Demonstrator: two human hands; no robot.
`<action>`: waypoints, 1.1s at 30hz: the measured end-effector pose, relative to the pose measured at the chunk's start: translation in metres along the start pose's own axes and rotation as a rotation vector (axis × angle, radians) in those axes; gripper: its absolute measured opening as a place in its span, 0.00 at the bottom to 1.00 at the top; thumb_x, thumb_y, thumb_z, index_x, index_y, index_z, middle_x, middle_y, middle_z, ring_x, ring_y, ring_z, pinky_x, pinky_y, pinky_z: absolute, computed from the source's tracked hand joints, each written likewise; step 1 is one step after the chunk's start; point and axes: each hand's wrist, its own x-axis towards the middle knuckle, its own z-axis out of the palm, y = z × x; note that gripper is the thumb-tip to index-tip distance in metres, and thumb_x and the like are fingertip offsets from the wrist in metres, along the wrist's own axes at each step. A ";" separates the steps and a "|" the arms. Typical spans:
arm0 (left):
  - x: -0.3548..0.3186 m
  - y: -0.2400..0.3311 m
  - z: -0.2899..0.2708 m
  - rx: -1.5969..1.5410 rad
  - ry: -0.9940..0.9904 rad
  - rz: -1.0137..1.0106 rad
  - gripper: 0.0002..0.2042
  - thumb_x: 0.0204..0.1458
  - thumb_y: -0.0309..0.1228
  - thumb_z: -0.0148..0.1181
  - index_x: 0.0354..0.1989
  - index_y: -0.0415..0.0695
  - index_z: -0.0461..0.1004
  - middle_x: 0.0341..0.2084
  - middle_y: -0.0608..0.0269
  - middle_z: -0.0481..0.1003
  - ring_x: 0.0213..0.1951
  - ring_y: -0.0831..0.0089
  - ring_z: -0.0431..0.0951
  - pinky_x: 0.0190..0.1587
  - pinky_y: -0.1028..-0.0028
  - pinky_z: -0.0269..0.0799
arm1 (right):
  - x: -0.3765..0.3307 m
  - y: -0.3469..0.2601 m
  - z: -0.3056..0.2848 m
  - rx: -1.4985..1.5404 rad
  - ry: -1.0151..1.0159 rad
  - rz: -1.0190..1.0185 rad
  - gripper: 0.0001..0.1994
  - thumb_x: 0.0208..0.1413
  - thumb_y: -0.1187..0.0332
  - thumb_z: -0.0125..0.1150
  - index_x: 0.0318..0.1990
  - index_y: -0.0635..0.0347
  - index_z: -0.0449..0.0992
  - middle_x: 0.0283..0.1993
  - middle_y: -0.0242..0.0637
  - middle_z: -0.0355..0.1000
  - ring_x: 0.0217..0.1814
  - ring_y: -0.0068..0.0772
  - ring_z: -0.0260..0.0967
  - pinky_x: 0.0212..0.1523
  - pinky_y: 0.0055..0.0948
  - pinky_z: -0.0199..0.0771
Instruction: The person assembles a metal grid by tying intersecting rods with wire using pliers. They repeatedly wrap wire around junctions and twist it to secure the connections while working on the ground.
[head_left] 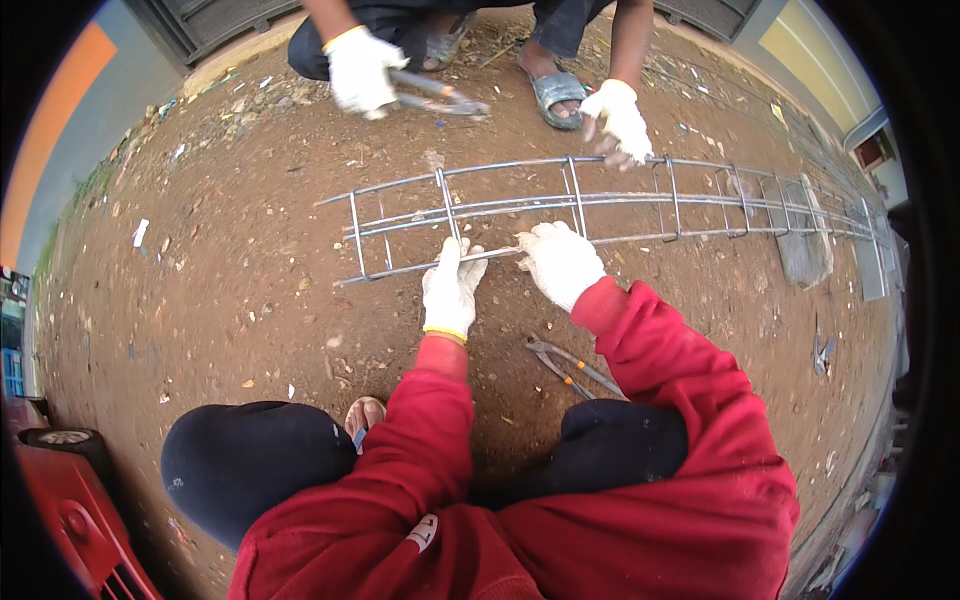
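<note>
A long rebar cage [577, 200] of steel bars and square stirrups runs from the middle toward the right, raised at its far end. My left hand [452, 292], in a white knitted glove, is closed round the near long bar by a stirrup. Just to the right, my gloved right hand [560, 264] is closed at the same bar, its fingertips pinched; any small wire between them is too small to make out. A pair of pincers [572, 368] with orange-marked handles lies on the ground by my right knee.
Across the cage crouches another person; one gloved hand [362, 72] holds grey pincers [440, 100], the other [618, 122] is at the cage's far bar. A stone block [803, 255] sits under the cage at right. Another tool [823, 352] lies farther right. A red vehicle [75, 520] stands lower left.
</note>
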 end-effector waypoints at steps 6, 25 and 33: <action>0.002 0.007 0.009 0.099 0.028 0.045 0.11 0.56 0.37 0.64 0.41 0.43 0.77 0.32 0.64 0.78 0.37 0.72 0.80 0.41 0.70 0.79 | 0.000 -0.010 -0.047 -0.025 -0.274 -0.077 0.21 0.43 0.64 0.70 0.47 0.55 0.76 0.42 0.40 0.74 0.43 0.46 0.72 0.43 0.41 0.75; 0.013 -0.010 0.009 0.070 0.146 -0.047 0.13 0.53 0.35 0.67 0.42 0.41 0.77 0.32 0.61 0.79 0.35 0.74 0.79 0.38 0.72 0.77 | 0.211 -0.311 0.030 0.940 -0.450 0.075 0.52 0.49 0.64 0.69 0.71 0.73 0.35 0.57 0.64 0.66 0.59 0.57 0.67 0.60 0.40 0.68; 0.007 0.015 0.008 0.397 0.063 -0.189 0.17 0.55 0.45 0.65 0.40 0.42 0.77 0.31 0.63 0.76 0.31 0.77 0.73 0.34 0.74 0.69 | 0.123 -0.251 -0.044 0.669 -0.349 -0.609 0.28 0.47 0.58 0.66 0.55 0.63 0.72 0.47 0.53 0.72 0.50 0.51 0.73 0.53 0.47 0.71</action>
